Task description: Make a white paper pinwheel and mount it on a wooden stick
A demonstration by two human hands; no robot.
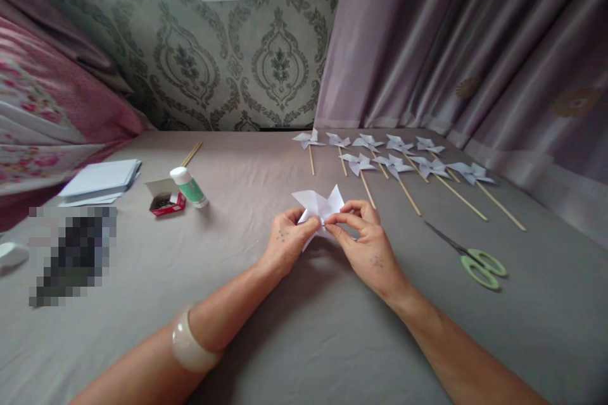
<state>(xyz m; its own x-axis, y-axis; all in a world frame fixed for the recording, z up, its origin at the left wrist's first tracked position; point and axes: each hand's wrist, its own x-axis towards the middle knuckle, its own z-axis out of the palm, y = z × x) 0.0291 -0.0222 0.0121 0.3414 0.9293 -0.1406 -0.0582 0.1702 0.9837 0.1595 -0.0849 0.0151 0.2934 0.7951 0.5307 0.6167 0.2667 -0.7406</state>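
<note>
A white folded paper pinwheel [320, 204] is held just above the grey cloth surface [266, 171] at the centre. My left hand [286, 242] pinches its left side with fingers closed. From the right, my right hand [363, 242] pinches the pinwheel's middle with thumb and forefinger. Part of the paper is hidden behind my fingers.
Several finished paper pinwheels on wooden sticks [394, 164] lie at the back right. Green-handled scissors [477, 262] lie right of my hands. A glue stick [189, 186], a small red box [166, 197], spare sticks [191, 154] and a stack of white paper [102, 180] lie left.
</note>
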